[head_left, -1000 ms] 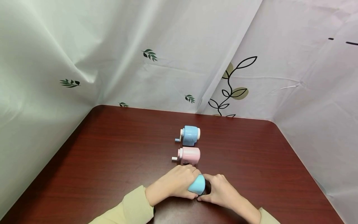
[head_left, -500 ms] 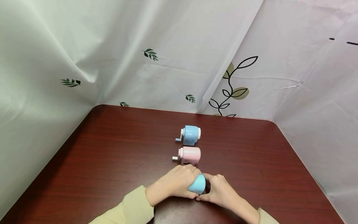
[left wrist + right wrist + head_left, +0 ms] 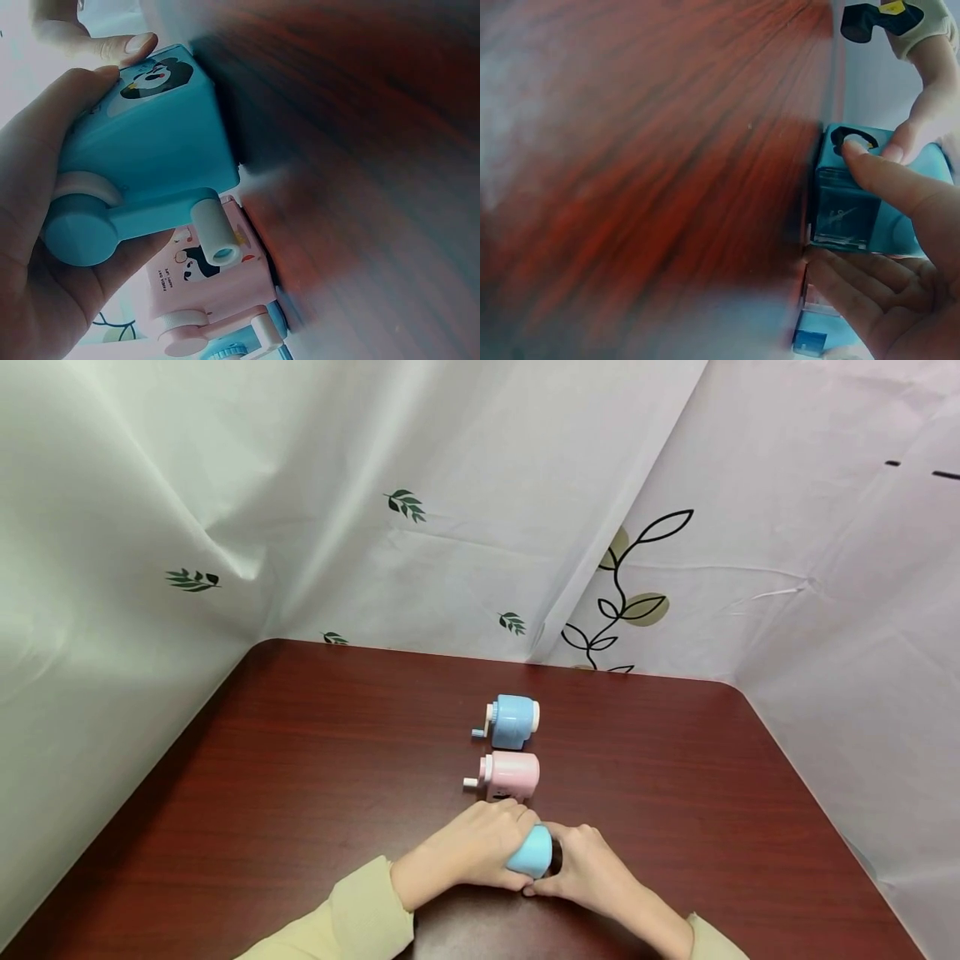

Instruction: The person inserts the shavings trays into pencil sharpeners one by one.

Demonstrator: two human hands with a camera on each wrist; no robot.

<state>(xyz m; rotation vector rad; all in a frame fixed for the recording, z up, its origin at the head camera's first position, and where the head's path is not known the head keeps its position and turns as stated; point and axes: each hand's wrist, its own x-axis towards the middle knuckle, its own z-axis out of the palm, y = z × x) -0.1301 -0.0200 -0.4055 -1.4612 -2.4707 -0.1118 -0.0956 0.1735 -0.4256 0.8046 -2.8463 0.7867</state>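
A blue crank pencil sharpener point(image 3: 532, 852) stands near the table's front, partly hidden by both hands. My left hand point(image 3: 480, 843) grips its body from above and the left. Its blue crank arm point(image 3: 157, 212) with a pale knob points left, free of the fingers, in the left wrist view. My right hand point(image 3: 588, 870) holds the opposite end, thumb on the near side and fingers on the far side. Between them, the right wrist view shows a see-through shavings drawer point(image 3: 845, 219) in the sharpener's end. A panda picture point(image 3: 159, 79) decorates the near side.
Just beyond the left hand stands a pink crank sharpener point(image 3: 514, 774). Behind that is a lighter blue one point(image 3: 512, 722) with a white end; both cranks face left. The dark red-brown table point(image 3: 337, 752) is backed by white patterned cloth point(image 3: 450, 560).
My right hand has edged slightly left, its thumb a little farther along the blue sharpener. The left hand keeps its grip, and the other sharpeners stay put.
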